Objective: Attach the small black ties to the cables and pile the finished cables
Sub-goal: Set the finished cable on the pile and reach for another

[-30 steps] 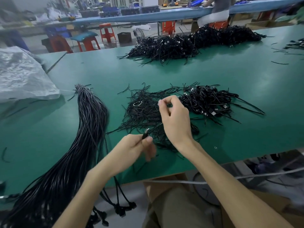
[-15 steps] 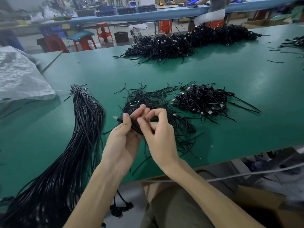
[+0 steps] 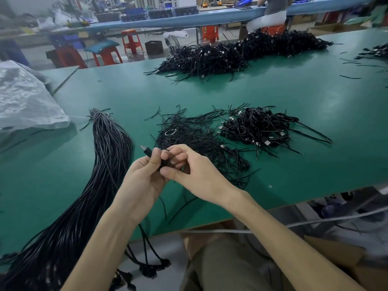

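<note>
My left hand [image 3: 144, 175] grips a black cable [image 3: 147, 151] near its plug, which sticks out above the thumb. My right hand [image 3: 189, 173] meets it from the right, its curled fingers pinching at the same cable; what lies between the fingertips is hidden. Behind the hands lies a loose heap of thin black ties [image 3: 189, 133]. To its right sits the pile of tied cables [image 3: 258, 127]. A long bundle of straight black cables [image 3: 100, 175] runs along the left of the green table [image 3: 294, 97] and hangs over its front edge.
A bigger heap of black cables [image 3: 237, 53] lies at the table's far side. A crumpled clear plastic bag [image 3: 25, 99] sits at the left. Cardboard boxes [image 3: 336, 259] stand on the floor at right. Orange stools and another person are behind the table.
My right hand came down from the tie heap to join my left. Both hands now work close together on the cable, a little nearer to me.
</note>
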`<action>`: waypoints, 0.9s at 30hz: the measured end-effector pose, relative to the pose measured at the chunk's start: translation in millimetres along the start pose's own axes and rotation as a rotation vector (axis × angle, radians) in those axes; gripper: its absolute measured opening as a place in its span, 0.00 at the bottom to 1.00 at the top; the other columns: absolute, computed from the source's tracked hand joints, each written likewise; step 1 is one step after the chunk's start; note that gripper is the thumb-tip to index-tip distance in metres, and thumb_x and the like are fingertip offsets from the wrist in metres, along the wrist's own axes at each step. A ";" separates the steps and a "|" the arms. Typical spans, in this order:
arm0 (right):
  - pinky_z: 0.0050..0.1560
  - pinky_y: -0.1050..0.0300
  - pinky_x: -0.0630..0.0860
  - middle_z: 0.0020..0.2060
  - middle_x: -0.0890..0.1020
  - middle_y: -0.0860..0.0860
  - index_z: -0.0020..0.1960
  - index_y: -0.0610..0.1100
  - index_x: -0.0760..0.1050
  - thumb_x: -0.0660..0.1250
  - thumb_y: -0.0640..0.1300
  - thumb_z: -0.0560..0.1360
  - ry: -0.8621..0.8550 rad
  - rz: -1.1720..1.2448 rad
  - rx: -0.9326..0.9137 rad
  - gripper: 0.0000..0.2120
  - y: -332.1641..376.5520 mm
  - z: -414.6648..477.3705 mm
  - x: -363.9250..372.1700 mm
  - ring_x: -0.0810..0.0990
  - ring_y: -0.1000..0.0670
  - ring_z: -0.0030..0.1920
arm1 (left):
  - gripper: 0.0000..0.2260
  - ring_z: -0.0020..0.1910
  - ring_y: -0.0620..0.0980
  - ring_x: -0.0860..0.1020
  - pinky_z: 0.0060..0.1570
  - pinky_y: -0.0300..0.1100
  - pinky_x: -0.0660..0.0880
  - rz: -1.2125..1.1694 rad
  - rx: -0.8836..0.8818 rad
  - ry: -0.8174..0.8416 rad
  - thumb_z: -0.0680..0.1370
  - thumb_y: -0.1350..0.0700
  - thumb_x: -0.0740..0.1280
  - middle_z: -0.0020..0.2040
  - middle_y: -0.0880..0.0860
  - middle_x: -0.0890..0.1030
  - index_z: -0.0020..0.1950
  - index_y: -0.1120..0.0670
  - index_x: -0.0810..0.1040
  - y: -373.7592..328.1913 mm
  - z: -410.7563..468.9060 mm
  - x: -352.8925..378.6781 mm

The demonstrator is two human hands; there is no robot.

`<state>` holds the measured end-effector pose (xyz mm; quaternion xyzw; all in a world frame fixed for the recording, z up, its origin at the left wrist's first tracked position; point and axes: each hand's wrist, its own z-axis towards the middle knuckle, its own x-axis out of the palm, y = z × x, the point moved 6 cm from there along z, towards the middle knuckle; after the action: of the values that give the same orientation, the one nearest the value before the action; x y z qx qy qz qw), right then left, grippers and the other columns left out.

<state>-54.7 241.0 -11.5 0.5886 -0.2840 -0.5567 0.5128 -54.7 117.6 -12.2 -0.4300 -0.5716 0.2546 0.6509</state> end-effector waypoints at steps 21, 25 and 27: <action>0.45 0.46 0.76 0.42 0.75 0.51 0.52 0.45 0.80 0.72 0.43 0.77 -0.058 -0.231 -0.150 0.06 0.3 -1.6 -1.9 0.75 0.48 0.42 | 0.14 0.43 0.40 0.73 0.46 0.31 0.70 1.143 0.316 -0.123 0.78 0.50 0.65 0.44 0.51 0.73 0.45 0.58 0.85 -19.6 -18.7 3.2; 0.45 0.50 0.74 0.42 0.74 0.54 0.45 0.52 0.73 0.72 0.43 0.78 -0.036 -0.251 -0.132 0.09 -5.6 -3.0 -1.5 0.73 0.51 0.43 | 0.13 0.30 0.46 0.77 0.34 0.45 0.76 1.014 0.301 -0.100 0.77 0.50 0.67 0.38 0.58 0.80 0.45 0.58 0.84 -16.6 -19.5 -5.0; 0.45 0.55 0.72 0.42 0.74 0.54 0.42 0.57 0.69 0.75 0.47 0.76 -0.001 -0.227 -0.106 0.15 -6.6 -3.6 -0.6 0.73 0.53 0.42 | 0.10 0.33 0.54 0.80 0.37 0.48 0.79 0.929 0.297 -0.112 0.76 0.51 0.69 0.39 0.59 0.82 0.46 0.56 0.85 -17.4 -19.1 -11.5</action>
<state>-53.0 244.7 -17.9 0.5886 -0.1860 -0.6257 0.4769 -41.6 94.3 -3.1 -0.5279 -0.3109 0.6194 0.4910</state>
